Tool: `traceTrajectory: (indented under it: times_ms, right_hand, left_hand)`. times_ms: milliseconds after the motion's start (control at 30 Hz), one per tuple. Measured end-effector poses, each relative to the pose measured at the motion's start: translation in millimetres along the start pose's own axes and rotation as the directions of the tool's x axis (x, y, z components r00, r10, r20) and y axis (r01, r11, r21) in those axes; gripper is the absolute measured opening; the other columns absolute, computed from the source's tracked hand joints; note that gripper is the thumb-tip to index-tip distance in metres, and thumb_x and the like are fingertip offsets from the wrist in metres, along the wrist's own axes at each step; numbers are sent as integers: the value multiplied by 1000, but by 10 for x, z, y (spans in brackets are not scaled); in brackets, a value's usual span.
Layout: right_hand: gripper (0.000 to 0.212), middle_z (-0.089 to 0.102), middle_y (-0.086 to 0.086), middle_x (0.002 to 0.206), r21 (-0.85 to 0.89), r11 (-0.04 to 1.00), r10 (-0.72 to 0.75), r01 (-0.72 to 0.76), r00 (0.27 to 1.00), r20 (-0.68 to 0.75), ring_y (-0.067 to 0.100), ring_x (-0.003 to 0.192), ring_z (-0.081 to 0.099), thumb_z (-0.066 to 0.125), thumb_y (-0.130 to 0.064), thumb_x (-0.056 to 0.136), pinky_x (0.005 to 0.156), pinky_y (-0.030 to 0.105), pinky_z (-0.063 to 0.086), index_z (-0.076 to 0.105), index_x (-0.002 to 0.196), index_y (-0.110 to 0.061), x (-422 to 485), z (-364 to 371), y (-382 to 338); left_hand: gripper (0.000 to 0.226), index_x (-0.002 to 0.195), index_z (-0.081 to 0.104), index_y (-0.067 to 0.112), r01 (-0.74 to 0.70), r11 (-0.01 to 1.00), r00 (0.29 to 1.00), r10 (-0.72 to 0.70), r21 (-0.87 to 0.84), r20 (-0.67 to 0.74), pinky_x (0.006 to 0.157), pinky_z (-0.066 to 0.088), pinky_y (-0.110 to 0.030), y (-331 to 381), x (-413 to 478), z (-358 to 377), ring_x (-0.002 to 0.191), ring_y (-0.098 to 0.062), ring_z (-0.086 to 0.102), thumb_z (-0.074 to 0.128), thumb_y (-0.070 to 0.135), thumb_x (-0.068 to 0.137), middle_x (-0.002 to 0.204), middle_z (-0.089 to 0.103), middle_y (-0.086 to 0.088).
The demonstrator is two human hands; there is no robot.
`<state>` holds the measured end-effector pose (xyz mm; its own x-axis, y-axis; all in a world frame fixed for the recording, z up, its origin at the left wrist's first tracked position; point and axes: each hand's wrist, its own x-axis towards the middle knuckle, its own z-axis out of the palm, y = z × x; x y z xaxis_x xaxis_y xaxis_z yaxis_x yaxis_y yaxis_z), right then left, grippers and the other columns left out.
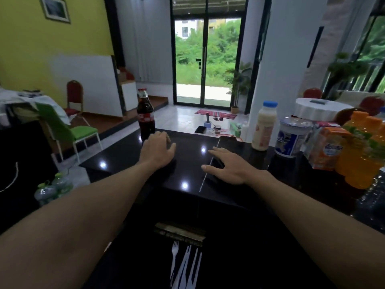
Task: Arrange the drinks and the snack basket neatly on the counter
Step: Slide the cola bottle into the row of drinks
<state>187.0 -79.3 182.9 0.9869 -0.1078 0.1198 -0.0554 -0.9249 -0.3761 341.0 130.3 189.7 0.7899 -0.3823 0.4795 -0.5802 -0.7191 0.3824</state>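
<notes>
Resting on the counter [125,157], left hand [158,148] and right hand [228,164] lie apart, empty; cola bottle [145,115] stands at the far edge, seemingly starting a row, while orange bottles [358,159] crowd the right end.

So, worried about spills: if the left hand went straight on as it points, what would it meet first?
Probably the cola bottle, standing just beyond the left hand near the far edge of the counter; depth is unclear.

Glossy black counter [187,167] (plastic forks [183,265])
</notes>
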Motion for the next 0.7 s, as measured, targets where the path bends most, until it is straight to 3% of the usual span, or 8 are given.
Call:
traceTrajectory:
  times_ms: [167,233,333,467,600,700]
  right_hand:
    - [103,29,-5,165,-107,994,2,-2,1000,4,15,150,27,31,-94,72,123,45,18,38,155,-34,105,129,-14]
    - [103,30,-6,164,-117,993,-3,2,1000,-12,14,150,28,30,-96,70,122,45,19,40,153,-36,126,145,22]
    - [103,32,-8,163,-125,992,-13,10,999,-30,15,148,31,29,-97,70,121,45,21,41,152,-37,147,167,59]
    - [101,33,-9,162,-124,992,-17,12,999,-41,14,148,32,30,-97,71,120,44,20,42,152,-38,155,180,75]
    - [100,33,-10,162,-118,993,-18,12,999,-51,13,148,31,30,-97,71,118,44,19,42,151,-39,150,184,78]
    - [99,33,-10,162,-118,993,-19,12,998,-58,13,148,31,30,-97,71,118,43,18,42,151,-39,145,182,75]
  left_hand:
    - [23,92,61,13,212,976,977,-213,-39,-2,77,49,-38,-370,25,-111,95,-28,60,63,36,90,105,60,-10]
    - [35,104,61,6,296,953,955,-297,-58,-3,83,51,-41,-465,77,-113,102,-31,60,65,37,89,115,58,-15]
    - [61,127,46,2,391,908,916,-400,-151,-36,96,48,-44,-511,160,-109,115,-34,54,73,38,86,132,44,-16]
    - [84,147,31,10,396,865,910,-415,-308,6,108,41,-47,-479,321,-104,132,-33,45,78,36,82,146,41,-13]
    - [74,146,38,21,413,793,893,-449,-449,29,109,40,-44,-478,441,-33,129,-29,51,76,32,84,141,54,-6]
    - [64,141,47,20,415,808,883,-469,-418,-31,107,42,-42,-486,506,5,126,-28,54,76,31,84,137,58,-5]
